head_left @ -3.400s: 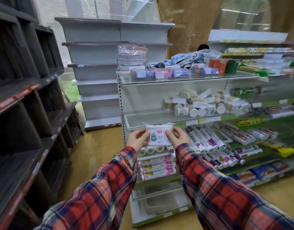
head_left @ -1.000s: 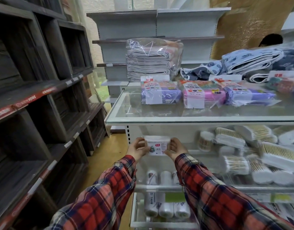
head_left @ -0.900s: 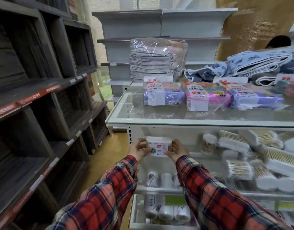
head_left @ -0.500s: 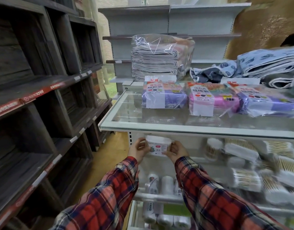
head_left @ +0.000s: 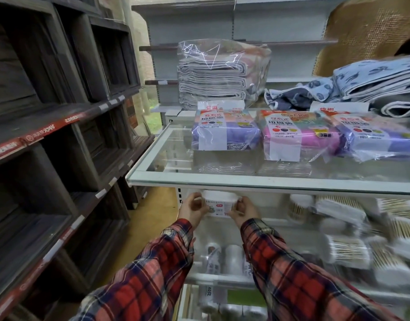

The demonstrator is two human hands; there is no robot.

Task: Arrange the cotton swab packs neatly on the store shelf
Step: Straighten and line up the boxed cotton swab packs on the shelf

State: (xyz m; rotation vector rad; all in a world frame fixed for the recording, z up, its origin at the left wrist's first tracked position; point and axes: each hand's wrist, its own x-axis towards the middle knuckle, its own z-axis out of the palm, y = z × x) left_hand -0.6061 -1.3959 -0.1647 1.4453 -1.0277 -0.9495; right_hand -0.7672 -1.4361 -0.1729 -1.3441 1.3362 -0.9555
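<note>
White plastic, with a small printed label on its front, the cotton swab pack (head_left: 219, 204) sits between the two hands, just under the front edge of the glass shelf (head_left: 257, 181). The left hand (head_left: 193, 209) grasps its left end, thumb and fingers curled around the side; the right hand (head_left: 245, 210) grasps the right end the same way, so the pack spans the gap between them, level and facing the person. Both forearms wear red plaid sleeves (head_left: 160, 262) and reach forward from below. The pack is held at the left end of the second tier, above the lower shelf (head_left: 222, 278) where white rolls (head_left: 233, 259) stand. To the right on the same tier lie other cotton swab boxes (head_left: 345, 250), blurred and loosely piled. On top of the glass shelf rest three wrapped packs of bags, purple (head_left: 222, 133), pink (head_left: 296, 135) and purple again (head_left: 380, 137), and behind them a bagged stack of folded cloths (head_left: 220, 75) and blue patterned towels (head_left: 371, 79). Dark wooden shelving (head_left: 60, 112) lines the aisle on the left.
</note>
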